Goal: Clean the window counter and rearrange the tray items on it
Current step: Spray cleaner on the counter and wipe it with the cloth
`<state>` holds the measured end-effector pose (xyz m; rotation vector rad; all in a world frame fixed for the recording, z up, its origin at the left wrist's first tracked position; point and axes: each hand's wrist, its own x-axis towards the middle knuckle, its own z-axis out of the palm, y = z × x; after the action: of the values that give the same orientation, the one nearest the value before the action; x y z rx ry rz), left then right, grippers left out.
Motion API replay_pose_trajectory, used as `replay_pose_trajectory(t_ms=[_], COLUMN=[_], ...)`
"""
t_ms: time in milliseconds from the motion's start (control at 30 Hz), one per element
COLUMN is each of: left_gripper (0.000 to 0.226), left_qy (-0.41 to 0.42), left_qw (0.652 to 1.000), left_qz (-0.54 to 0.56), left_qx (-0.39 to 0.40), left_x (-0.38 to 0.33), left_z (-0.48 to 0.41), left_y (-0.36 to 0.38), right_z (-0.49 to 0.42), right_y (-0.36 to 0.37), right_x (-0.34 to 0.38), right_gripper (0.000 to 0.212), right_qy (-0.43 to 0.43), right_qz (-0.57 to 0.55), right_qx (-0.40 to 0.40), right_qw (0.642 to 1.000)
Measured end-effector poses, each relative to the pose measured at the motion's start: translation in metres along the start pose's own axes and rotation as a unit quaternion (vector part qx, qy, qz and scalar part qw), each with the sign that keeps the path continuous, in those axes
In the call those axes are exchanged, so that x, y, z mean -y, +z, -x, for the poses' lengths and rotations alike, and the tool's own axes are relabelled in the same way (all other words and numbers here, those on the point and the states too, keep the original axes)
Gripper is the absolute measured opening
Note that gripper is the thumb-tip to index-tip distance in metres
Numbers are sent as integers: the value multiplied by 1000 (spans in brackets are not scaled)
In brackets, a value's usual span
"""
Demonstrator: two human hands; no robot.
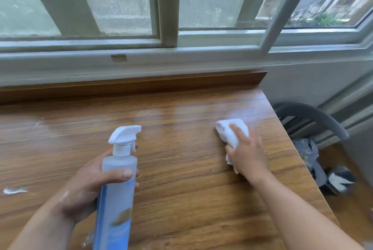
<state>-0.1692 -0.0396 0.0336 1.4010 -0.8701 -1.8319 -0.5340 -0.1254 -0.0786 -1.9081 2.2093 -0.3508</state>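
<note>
A wooden window counter (177, 169) fills the lower view, with a raised wooden lip along the window. My left hand (88, 185) grips a clear blue spray bottle (117, 189) with a white trigger head, its nozzle pointing right over the counter. My right hand (248, 152) holds a bunched white tissue (232, 130) and presses it on the counter near the right edge. No tray is in view.
White smears (15, 190) mark the counter's left side. The window frame (167, 7) stands behind the counter. Past the counter's right edge, lower down, are a grey chair back (314, 116) and dark items (314, 161) on a wooden surface.
</note>
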Motion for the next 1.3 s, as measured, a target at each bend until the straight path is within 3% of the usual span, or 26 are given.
replay_pose_trajectory(t_ms=[100, 167, 233, 400, 567, 633, 800, 933, 1200, 1300], left_gripper=[95, 91, 88, 79, 65, 63, 57, 64, 69, 72], left_qy=[-6, -3, 2, 16, 43, 50, 68, 77, 68, 64], left_qw=[1000, 999, 999, 998, 995, 994, 989, 987, 994, 993], left_qz=[-10, -18, -24, -40, -85, -98, -130, -138, -86, -93], left_qx=[17, 32, 44, 46, 21, 15, 5, -13, -26, -40], left_x=[5, 9, 11, 12, 7, 3, 4, 9, 11, 9], left_z=[-1, -1, -1, -1, -2, -1, -1, 0, -4, -5], left_y=[3, 6, 8, 11, 15, 12, 5, -1, -5, -10], right_z=[-16, -5, 25, 134, 138, 108, 18, 6, 76, 51], right_y=[-14, -8, 3, 33, 29, 22, -8, -5, 34, 31], right_x=[-33, -16, 19, 105, 79, 56, -1, 13, 120, 104], right_gripper=[64, 65, 67, 78, 79, 76, 72, 73, 77, 76], right_qy=[121, 143, 101, -100, -149, -108, 99, 136, -79, -93], right_qz=[-21, -1, 16, 4, -1, 10, 20, 2, 4, -5], right_qx=[-23, -29, -25, 37, 52, 27, 11, -1, 75, 74], right_qw=[992, 989, 994, 994, 987, 994, 995, 991, 994, 993])
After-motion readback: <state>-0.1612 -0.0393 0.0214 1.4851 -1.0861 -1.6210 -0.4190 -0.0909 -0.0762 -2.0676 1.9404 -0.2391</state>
